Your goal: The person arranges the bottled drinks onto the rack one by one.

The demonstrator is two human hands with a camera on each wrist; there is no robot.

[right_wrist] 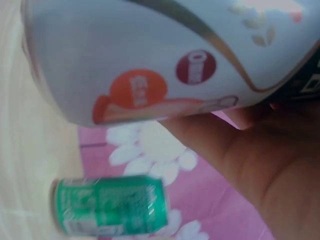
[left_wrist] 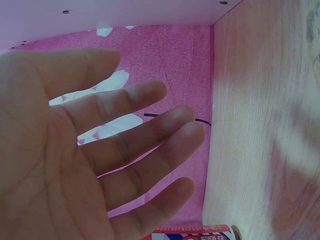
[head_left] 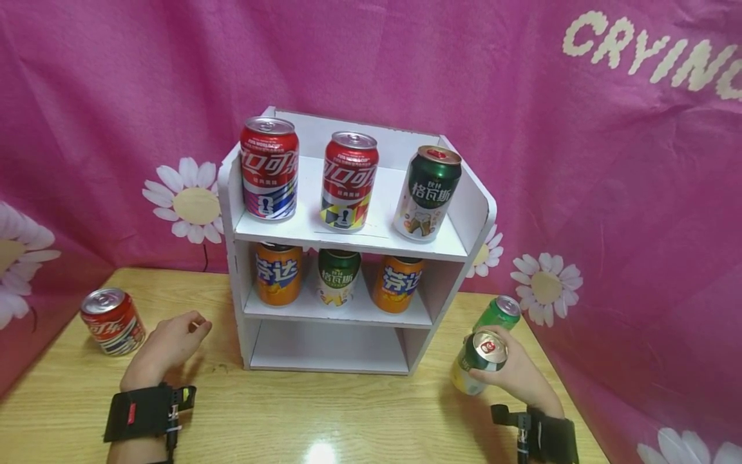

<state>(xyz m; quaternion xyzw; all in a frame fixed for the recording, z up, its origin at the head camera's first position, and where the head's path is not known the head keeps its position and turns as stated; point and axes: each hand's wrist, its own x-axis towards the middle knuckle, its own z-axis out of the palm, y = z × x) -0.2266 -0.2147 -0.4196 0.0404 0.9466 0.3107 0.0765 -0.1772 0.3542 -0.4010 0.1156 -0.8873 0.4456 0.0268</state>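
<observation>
Green-and-white can (head_left: 478, 359) is held at the right side of the worktop (head_left: 423, 412), near a green can (head_left: 498, 312); base contact unclear. Judged stiff, smooth, rather heavy if full; best grasped round mid-body. Its wall is enclosed within the right grip (head_left: 516, 368); left grip (head_left: 172, 343) is empty, loosely relaxed.

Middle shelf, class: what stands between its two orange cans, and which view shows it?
One green-and-white can stands between the left-hand orange can and the right-hand one; the head view shows it.

1 can (head_left: 476, 361) in right grip (head_left: 516, 367)
</observation>
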